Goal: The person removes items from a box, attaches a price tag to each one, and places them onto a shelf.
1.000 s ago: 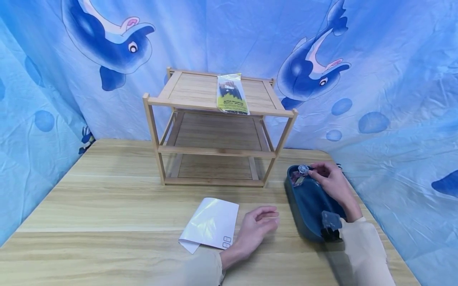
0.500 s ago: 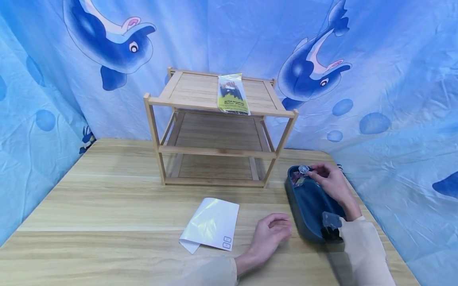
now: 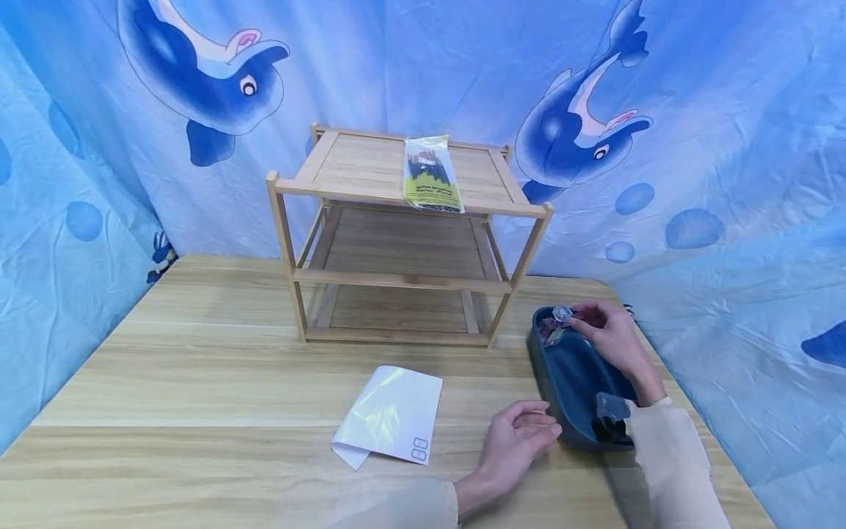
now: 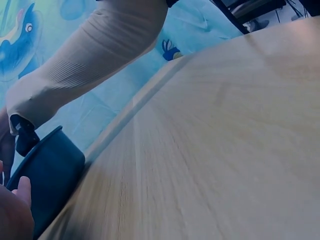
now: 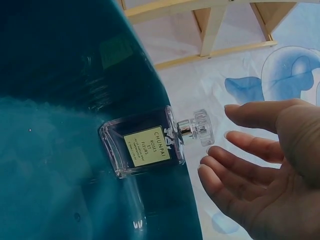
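A clear perfume bottle (image 5: 145, 144) with a pale label and a round transparent cap (image 5: 204, 128) leans at the far end of a dark blue basin (image 3: 575, 367). My right hand (image 3: 611, 338) is over that end of the basin. In the right wrist view, the thumb and loosely bent fingers of my right hand (image 5: 270, 160) are beside the cap, with a gap between thumb and cap. My left hand (image 3: 515, 448) is at the basin's near left side, fingers loosely bent and holding nothing. Whether its fingertips touch the basin wall I cannot tell.
A folded white sheet (image 3: 393, 415) lies on the wooden table (image 3: 198, 426) left of my left hand. Behind it stands a three-tier wooden rack (image 3: 410, 279), with a packet of artist brushes (image 3: 432, 180) on top. A blue dolphin-printed cloth (image 3: 423, 66) hangs around the table.
My left hand has moved right from beside the white sheet to the basin's side. My right hand and the perfume bottle have stayed in place.
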The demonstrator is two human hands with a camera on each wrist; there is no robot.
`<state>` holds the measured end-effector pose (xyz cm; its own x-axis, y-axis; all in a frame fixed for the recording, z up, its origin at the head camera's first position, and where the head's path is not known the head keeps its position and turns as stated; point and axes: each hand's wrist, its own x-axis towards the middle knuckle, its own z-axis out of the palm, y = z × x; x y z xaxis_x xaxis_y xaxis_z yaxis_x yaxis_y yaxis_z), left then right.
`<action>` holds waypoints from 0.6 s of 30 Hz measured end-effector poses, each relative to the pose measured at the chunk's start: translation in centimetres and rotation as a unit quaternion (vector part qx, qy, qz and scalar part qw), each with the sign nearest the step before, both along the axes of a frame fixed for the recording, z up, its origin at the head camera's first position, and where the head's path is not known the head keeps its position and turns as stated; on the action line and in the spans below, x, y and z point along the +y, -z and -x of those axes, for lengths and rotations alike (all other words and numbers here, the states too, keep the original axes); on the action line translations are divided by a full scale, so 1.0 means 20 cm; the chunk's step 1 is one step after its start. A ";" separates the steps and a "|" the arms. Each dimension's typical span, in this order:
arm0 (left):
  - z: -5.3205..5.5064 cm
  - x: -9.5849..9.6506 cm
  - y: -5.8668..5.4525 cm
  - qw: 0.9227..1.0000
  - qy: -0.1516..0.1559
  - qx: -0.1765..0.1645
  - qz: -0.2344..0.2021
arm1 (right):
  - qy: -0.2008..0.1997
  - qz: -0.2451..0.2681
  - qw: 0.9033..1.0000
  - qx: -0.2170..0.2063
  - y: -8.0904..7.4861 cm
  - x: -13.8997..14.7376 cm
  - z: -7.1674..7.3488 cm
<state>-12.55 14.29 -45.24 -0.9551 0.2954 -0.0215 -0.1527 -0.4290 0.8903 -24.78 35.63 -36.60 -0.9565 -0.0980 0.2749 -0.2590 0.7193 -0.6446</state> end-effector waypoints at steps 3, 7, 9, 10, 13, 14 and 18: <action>0.00 0.02 0.00 1.000 0.001 -0.016 -0.020 | 0.001 -0.002 1.000 0.002 0.00 0.00 0.01; -0.01 0.05 -0.01 0.999 0.005 -0.039 -0.036 | 0.002 -0.001 1.000 0.008 0.00 0.00 0.01; -0.01 0.06 -0.02 0.998 0.003 -0.044 -0.040 | 0.002 0.002 1.000 0.010 0.00 0.00 0.01; -0.01 0.07 -0.02 0.998 0.001 -0.047 -0.044 | 0.001 0.003 1.000 0.010 0.00 -0.01 0.01; -0.02 0.08 -0.02 0.997 0.000 -0.056 -0.053 | 0.002 0.005 1.000 0.005 0.00 -0.01 0.02; -0.02 0.09 -0.03 0.997 0.000 -0.058 -0.053 | 0.004 0.005 1.000 0.004 0.00 -0.02 0.02; -0.02 0.10 -0.04 0.997 -0.003 -0.066 -0.047 | 0.007 0.003 1.000 -0.002 0.02 -0.02 0.03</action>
<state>-12.19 16.22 -44.51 -0.9477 0.2959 -0.1198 -0.2628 -0.5103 0.8189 -25.41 35.31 -36.91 -0.9586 -0.0834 0.2722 -0.2469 0.7195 -0.6491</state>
